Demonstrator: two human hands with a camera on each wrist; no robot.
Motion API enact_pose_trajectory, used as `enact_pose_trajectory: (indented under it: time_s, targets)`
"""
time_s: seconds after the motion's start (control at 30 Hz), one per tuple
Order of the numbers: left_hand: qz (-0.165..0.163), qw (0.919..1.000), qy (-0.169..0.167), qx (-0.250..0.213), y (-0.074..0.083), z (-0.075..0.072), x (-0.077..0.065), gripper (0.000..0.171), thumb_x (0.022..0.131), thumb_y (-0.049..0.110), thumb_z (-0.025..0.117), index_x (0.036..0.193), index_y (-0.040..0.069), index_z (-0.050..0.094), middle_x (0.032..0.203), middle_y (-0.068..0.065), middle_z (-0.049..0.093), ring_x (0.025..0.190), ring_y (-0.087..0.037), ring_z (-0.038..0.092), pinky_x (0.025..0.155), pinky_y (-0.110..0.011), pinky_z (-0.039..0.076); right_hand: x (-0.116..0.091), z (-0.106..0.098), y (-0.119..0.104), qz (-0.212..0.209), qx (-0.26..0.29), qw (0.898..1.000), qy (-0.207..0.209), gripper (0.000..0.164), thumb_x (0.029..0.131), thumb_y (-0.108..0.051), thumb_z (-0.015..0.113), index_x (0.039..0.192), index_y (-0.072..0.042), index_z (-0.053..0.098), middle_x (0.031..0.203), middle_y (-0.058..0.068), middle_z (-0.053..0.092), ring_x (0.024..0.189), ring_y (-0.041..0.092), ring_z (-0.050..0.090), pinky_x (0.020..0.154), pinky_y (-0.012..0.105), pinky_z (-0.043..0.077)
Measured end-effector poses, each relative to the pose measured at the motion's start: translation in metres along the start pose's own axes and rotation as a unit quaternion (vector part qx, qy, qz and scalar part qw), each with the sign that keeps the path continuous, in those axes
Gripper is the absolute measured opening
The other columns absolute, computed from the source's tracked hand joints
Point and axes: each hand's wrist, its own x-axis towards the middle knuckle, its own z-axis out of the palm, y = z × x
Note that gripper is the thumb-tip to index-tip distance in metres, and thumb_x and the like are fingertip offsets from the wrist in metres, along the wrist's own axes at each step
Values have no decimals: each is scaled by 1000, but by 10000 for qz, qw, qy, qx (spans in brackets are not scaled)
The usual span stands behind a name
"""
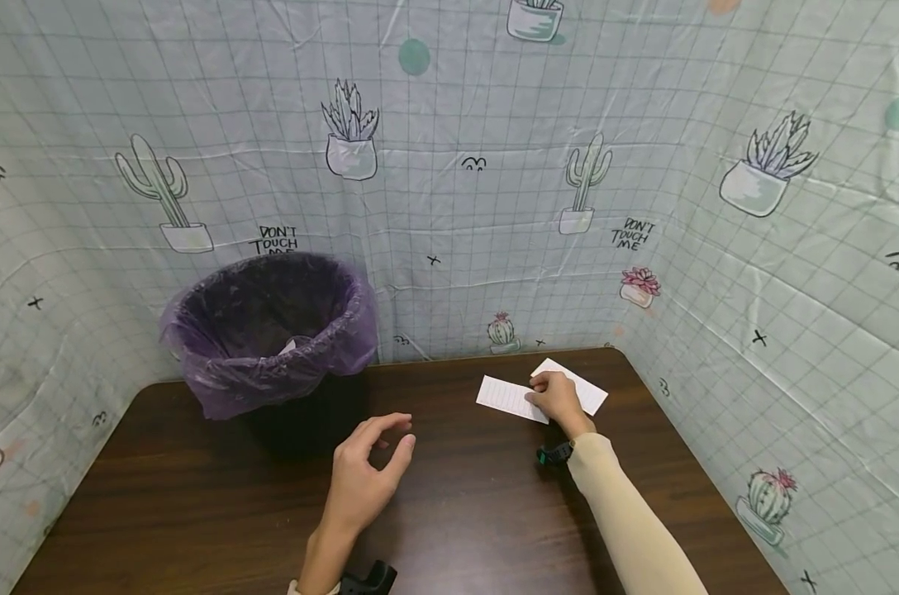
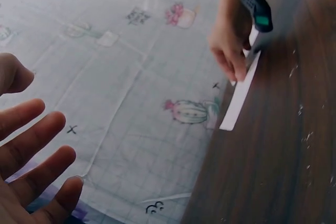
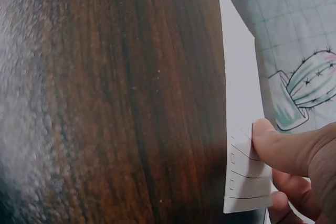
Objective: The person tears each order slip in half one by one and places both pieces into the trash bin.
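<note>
Two white paper slips lie at the far right of the table. The left slip (image 1: 505, 397) has printed lines, and my right hand (image 1: 559, 399) pinches its right end. In the right wrist view the thumb (image 3: 278, 145) lies on the edge of that slip (image 3: 241, 93), with curled fingers partly hidden behind it. The other slip (image 1: 587, 395) lies just beyond and under the right hand, partly covered by it. My left hand (image 1: 363, 475) hovers over the table before the bin, fingers loosely bent, thumb apart, holding nothing.
A black bin (image 1: 293, 421) with a purple plastic liner (image 1: 271, 384) stands at the left back of the brown wooden table (image 1: 449, 496). A bit of white paper (image 1: 289, 347) shows inside it. Cloth (image 1: 449, 207) printed with cacti hangs behind and at both sides.
</note>
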Motion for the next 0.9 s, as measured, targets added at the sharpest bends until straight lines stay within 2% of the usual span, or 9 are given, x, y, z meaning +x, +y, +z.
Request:
enact_pose_trajectory:
  time_s: [0.27, 0.53, 0.77, 0.9]
  targets:
    - [-126, 9995, -264, -79, -1, 7, -3, 26, 88, 6, 76, 113, 12, 74, 103, 3, 77, 92, -16, 70, 73, -33, 56, 1, 1, -4, -36, -196, 9993, -326, 19, 86, -5, 78, 101, 6, 74, 83, 12, 70, 78, 21, 63, 70, 30, 49]
    - [-184, 9991, -391, -12, -4, 8, -4, 25, 87, 4, 77, 111, 9, 74, 102, 1, 76, 92, -16, 70, 71, -32, 57, -8, 5, -13, -73, -105, 9997, -201, 9, 89, -9, 75, 84, -1, 75, 78, 8, 72, 71, 17, 61, 67, 29, 48]
    - [-354, 9978, -556, 80, -5, 5, -4, 23, 88, 6, 78, 111, 9, 75, 102, 2, 76, 91, -14, 70, 72, -30, 56, -19, 14, -24, -297, 129, 9994, -138, 9, 92, -10, 73, 90, -2, 78, 83, 9, 75, 72, 15, 64, 67, 29, 50]
    - [-441, 9962, -733, 176, -8, 1, -4, 22, 89, 9, 77, 111, 11, 75, 101, 1, 75, 90, -19, 71, 73, -33, 57, -30, 23, -33, -477, 296, 9984, -104, 9, 92, -9, 73, 89, -3, 79, 82, 8, 76, 72, 13, 64, 67, 30, 51]
